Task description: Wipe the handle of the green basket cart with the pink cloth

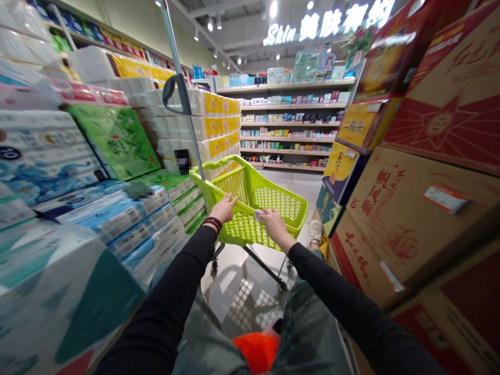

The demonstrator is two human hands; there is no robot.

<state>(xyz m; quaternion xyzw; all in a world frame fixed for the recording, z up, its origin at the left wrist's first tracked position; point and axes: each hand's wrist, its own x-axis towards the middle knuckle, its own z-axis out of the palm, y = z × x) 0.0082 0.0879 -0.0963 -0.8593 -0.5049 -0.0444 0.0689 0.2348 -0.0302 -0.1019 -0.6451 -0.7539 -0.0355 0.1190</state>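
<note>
Cart point(269, 187): lime-green, plastic-looking, rounded rim, walls pierced by a grid of small holes; stands ahead on glossy floor point(222, 307), between film-wrapped packs point(121, 140) at left and printed cardboard cartons point(417, 208) at right. Left hand point(223, 209): fingers extended, slightly spread, at near rim, gripping nothing visible. Right hand point(274, 225): fingers pinched on small pale wad point(258, 214) at same rim; wad material indeterminate.

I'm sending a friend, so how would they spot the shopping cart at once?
Find the aisle between stacked paper packs and cardboard boxes. There, by the person's left hand and right hand, stands the shopping cart. It is lime green, wheeled and full of holes, unlike the solid packs and boxes beside it.
</note>
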